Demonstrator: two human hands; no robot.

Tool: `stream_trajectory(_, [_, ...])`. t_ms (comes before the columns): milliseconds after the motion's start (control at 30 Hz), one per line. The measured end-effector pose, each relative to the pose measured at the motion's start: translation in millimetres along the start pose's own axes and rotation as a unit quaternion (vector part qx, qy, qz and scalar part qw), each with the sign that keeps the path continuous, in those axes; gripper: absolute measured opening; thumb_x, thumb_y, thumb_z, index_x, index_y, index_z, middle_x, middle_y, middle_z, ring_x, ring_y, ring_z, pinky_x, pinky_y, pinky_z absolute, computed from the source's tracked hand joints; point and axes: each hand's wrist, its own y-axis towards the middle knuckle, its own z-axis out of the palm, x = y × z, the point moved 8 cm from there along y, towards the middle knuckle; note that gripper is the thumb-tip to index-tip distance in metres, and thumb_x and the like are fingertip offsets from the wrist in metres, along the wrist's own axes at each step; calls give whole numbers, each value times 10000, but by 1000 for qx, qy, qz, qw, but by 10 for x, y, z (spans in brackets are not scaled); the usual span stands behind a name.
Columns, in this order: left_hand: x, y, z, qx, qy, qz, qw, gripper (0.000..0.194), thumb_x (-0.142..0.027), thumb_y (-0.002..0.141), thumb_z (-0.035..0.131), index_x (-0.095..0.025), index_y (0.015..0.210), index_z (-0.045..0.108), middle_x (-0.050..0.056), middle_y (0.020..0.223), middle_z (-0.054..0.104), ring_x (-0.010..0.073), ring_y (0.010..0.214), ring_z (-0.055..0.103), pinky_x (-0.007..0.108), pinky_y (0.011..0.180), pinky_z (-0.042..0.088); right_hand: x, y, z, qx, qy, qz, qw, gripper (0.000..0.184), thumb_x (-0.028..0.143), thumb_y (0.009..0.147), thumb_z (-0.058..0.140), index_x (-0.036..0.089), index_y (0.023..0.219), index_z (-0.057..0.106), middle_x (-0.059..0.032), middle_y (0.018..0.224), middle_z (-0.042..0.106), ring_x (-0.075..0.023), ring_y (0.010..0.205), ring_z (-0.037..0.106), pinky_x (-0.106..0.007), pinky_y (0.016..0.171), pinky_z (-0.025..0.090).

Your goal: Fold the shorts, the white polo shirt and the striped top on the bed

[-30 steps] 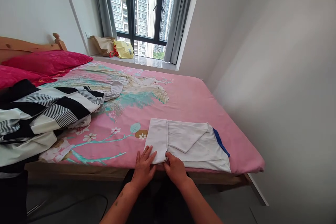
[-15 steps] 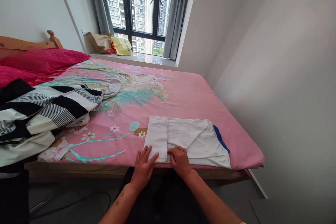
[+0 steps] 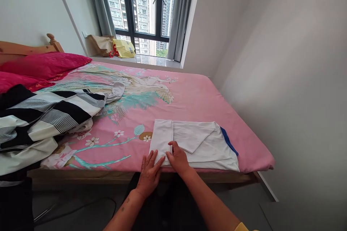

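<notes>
A white shirt (image 3: 200, 137) with a blue edge at its right end lies folded in a long flat shape along the near side of the bed. At its left end a band of the cloth is turned over, with a straight edge running away from me. My left hand (image 3: 150, 173) rests flat on the near left corner of that band, fingers spread. Over the band's edge, my right hand (image 3: 179, 158) touches the cloth with thumb and forefinger apart; its other fingers are curled and partly hidden.
The bed has a pink flowered sheet (image 3: 195, 94). A heap of black-and-white striped clothes (image 3: 67, 112) lies on the left, with red pillows (image 3: 46, 65) behind. Paper and yellow bags (image 3: 124, 48) stand on the windowsill. A wall (image 3: 284, 79) rises on the right.
My right hand has shifted slightly left and away from me along the fold, and its thumb and forefinger have parted. My left hand stays in place on the shirt.
</notes>
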Motion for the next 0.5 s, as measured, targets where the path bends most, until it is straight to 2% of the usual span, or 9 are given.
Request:
stream_trajectory(133, [-33, -9, -11, 12, 0, 0, 1000, 488, -155, 878, 440, -311, 1340, 452, 97, 1491, 325, 285, 1397, 218, 591, 1081, 216, -167, -89, -9, 7, -14, 40, 999, 302, 281, 819, 508, 194, 1108, 487, -7, 786, 634, -187, 744, 612, -277, 667, 404])
stream_trajectory(233, [-31, -19, -50, 14, -10, -2, 1000, 491, -180, 884, 438, -259, 1368, 415, 110, 1499, 305, 273, 1406, 193, 560, 1087, 239, -276, -75, -102, -6, 2, 62, 998, 295, 341, 851, 485, 195, 1107, 486, 10, 738, 630, -176, 716, 609, -276, 661, 419])
stream_trajectory(367, [-15, 39, -94, 4, -6, -11, 1000, 465, -210, 907, 402, -219, 1372, 410, 104, 1494, 318, 251, 1408, 193, 544, 1107, 209, -191, 123, -278, -39, -42, 10, 998, 221, 317, 886, 411, 198, 993, 564, -38, 921, 648, -182, 845, 604, -298, 749, 448])
stream_trajectory(433, [3, 100, -85, 5, 6, -25, 1000, 449, -218, 915, 382, -230, 1362, 425, 90, 1487, 336, 250, 1402, 214, 558, 1112, 177, -80, 275, -304, -44, -56, -24, 997, 250, 267, 884, 395, 178, 1031, 577, -67, 1049, 633, -193, 990, 568, -315, 869, 429])
stream_trajectory(500, [34, 158, -47, 17, 16, -46, 999, 448, -240, 915, 386, -250, 1361, 429, 75, 1477, 356, 258, 1391, 244, 574, 1104, 179, 76, 432, -255, -35, -62, -61, 996, 299, 233, 871, 411, 161, 1116, 566, -80, 1165, 602, -197, 1125, 504, -330, 993, 361])
